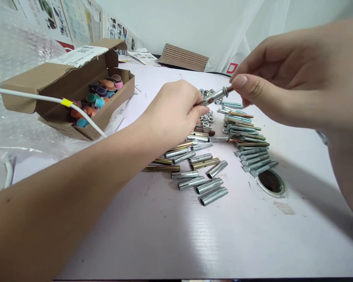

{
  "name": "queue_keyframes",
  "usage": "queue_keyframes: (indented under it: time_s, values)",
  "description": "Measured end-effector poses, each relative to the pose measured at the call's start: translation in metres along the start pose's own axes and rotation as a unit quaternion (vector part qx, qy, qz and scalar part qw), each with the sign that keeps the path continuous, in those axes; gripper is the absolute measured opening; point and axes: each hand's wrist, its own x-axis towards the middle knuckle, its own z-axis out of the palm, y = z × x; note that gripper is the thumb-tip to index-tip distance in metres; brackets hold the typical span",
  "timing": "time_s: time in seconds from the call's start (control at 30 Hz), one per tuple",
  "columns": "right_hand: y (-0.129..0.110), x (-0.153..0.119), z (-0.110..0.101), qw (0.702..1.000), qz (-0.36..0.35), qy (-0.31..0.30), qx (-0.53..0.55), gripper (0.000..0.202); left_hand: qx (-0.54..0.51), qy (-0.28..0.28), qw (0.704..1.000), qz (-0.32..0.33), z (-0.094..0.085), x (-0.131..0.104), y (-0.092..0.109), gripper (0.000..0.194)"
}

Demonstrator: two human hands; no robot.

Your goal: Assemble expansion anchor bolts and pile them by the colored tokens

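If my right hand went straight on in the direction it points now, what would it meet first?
Your right hand would most likely meet the bolt at its fingers first; further along that line comes your left hand, holding the bolt. Depth is uncertain from one view.

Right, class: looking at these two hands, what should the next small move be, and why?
Probably turn the rusty end with the right hand while the left hand steadies the metal sleeve: each hand pinches its part, and loose sleeves and bolts lie in mostly separate groups.
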Motion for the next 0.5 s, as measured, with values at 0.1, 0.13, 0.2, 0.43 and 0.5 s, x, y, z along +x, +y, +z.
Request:
queue_keyframes:
  time_s: [0.1, 0.13, 0.2, 0.43, 0.5]
  values:
    - [-0.0012, 0.0007, -0.0035, 0.997, 0.019, -0.038, -0.070, 0.063, 0.008, -0.006, 1.000, 0.011, 0.0003, -0.0001, 0.0006, 0.026]
    - [-0.0020, 0.0005, -0.0044, 0.996, 0.025, -0.051, -0.071, 0.069, 0.005, -0.004, 1.000, 0.009, 0.0003, -0.0002, 0.0013, 0.027]
    - [-0.0038, -0.0003, -0.0053, 0.998, 0.025, -0.053, -0.034, 0.070, -0.006, 0.004, 1.000, -0.001, 0.0003, -0.0007, 0.0027, 0.028]
    - [-0.0029, 0.0002, -0.0058, 0.997, 0.055, -0.014, -0.060, 0.078, -0.022, 0.011, 1.000, -0.010, 0.0011, -0.0005, 0.0021, 0.027]
    - [-0.0008, 0.0002, -0.0069, 0.998, 0.058, -0.003, -0.026, 0.072, -0.028, 0.004, 1.000, -0.013, 0.0015, -0.0001, 0.0009, 0.028]
